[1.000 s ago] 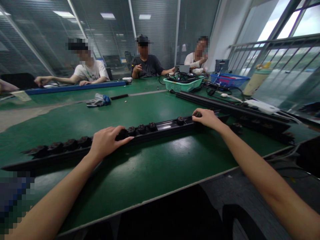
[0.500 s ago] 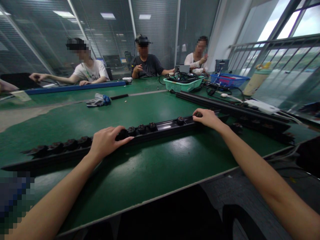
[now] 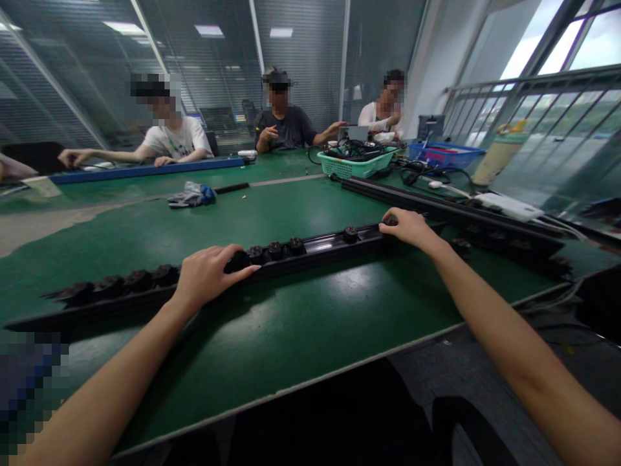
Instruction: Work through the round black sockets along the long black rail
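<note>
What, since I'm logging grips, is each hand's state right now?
Left hand: curved over the black rail; its grip cannot be told.
Right hand: closed on a round black piece at the rail.

Grips the black rail (image 3: 323,257) with the left hand (image 3: 206,275) among round sockets (image 3: 275,250) and pinches another socket (image 3: 390,221) farther right with the right hand (image 3: 406,228) (nearer than the mint-green basket (image 3: 343,169) on the green table (image 3: 310,317)).

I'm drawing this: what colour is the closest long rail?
The long rail is black, clearest in the head view.
</note>
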`<state>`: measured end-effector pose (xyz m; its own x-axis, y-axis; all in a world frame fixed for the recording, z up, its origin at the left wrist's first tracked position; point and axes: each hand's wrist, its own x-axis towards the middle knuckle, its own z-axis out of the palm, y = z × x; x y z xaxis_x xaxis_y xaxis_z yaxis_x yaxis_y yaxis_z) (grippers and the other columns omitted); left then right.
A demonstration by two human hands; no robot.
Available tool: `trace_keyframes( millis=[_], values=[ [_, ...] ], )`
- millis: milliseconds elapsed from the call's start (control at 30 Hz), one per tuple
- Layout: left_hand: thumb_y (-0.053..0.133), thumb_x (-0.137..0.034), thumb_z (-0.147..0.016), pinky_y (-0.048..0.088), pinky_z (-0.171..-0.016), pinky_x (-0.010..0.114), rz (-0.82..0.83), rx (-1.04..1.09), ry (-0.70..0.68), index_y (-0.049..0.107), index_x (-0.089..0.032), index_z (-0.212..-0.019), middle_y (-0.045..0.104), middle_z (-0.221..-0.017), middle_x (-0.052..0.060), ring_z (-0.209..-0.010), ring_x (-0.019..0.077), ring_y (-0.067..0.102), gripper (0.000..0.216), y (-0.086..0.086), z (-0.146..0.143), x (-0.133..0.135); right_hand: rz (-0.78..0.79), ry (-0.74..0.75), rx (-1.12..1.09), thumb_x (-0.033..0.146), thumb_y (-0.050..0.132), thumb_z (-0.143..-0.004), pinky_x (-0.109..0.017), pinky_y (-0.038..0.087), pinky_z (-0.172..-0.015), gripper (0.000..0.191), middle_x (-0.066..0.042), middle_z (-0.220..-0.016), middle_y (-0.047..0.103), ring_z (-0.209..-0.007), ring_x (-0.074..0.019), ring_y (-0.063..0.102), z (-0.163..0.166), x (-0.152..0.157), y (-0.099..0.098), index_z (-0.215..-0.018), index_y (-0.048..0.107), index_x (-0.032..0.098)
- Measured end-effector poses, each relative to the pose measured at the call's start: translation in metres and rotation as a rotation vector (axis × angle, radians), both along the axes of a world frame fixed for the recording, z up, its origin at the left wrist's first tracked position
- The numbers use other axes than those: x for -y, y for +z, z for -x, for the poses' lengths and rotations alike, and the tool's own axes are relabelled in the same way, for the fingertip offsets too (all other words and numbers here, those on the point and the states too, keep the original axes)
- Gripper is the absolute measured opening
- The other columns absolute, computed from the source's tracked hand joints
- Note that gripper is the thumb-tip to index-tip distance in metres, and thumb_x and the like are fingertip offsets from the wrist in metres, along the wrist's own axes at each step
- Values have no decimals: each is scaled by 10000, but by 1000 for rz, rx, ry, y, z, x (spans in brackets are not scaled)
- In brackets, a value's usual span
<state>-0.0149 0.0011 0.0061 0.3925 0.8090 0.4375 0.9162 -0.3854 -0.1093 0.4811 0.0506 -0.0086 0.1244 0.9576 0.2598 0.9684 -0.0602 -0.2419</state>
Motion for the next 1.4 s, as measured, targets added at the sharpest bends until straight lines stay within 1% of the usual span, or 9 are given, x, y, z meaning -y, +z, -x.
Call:
trace_keyframes(
  millis=[267,433,733,833,967,1100,1233,1400],
  values=[
    [358,-876,-947,438,-689,337,-8,-30,15,748,-217,-1188,798,-1020,133,-888,311,729,803,2,-1,1,5,-7,4,479,618,-898,-452,475,-956,331,-104,-1093,791,-1072,-338,709,-4,0,0,-1079,746,234],
    [394,-863,-942,441,-690,327,-7,-15,7,748,-228,-1170,798,-989,119,-860,289,721,761,2,-2,2,-4,-9,-7,479,628,-881,-447,488,-941,322,-90,-1085,795,-1035,-324,713,-7,-1,0,-1066,757,249],
    [380,-873,-943,427,-680,327,-12,-26,8,745,-220,-1188,795,-997,128,-859,295,718,788,1,0,1,7,17,9,484,586,-914,-460,487,-961,349,-104,-1115,792,-1069,-337,714,-8,0,-2,-1101,744,235],
    [392,-865,-943,429,-689,326,-21,-27,8,747,-227,-1176,793,-982,121,-859,290,717,766,0,0,1,0,11,19,487,572,-922,-455,485,-950,362,-118,-1112,789,-1067,-342,711,-7,0,-2,-1110,733,223],
    [400,-855,-947,428,-689,322,-29,-32,12,746,-229,-1171,791,-968,114,-857,283,716,749,0,-1,1,-4,-16,31,510,567,-921,-473,476,-967,370,-132,-1063,776,-1037,-347,706,-6,1,-1,-1090,699,209],
    [379,-867,-945,428,-679,328,-20,-31,16,746,-220,-1188,792,-979,121,-847,289,716,782,1,-1,1,-10,-22,-3,504,594,-902,-489,471,-978,326,-126,-1012,762,-1016,-353,697,-3,2,0,-1063,637,224],
    [360,-875,-945,434,-687,338,-12,-21,4,748,-211,-1183,792,-984,131,-864,303,719,805,2,-2,1,-23,-28,-45,467,624,-885,-467,480,-929,299,-134,-994,755,-976,-355,697,0,3,2,-1060,575,229],
    [402,-874,-932,436,-694,336,2,10,-1,750,-225,-1175,795,-1007,127,-872,301,715,776,1,-1,1,-25,3,-54,445,623,-877,-423,488,-849,268,-129,-993,747,-927,-336,694,-1,4,2,-1031,542,241]
  ],
)
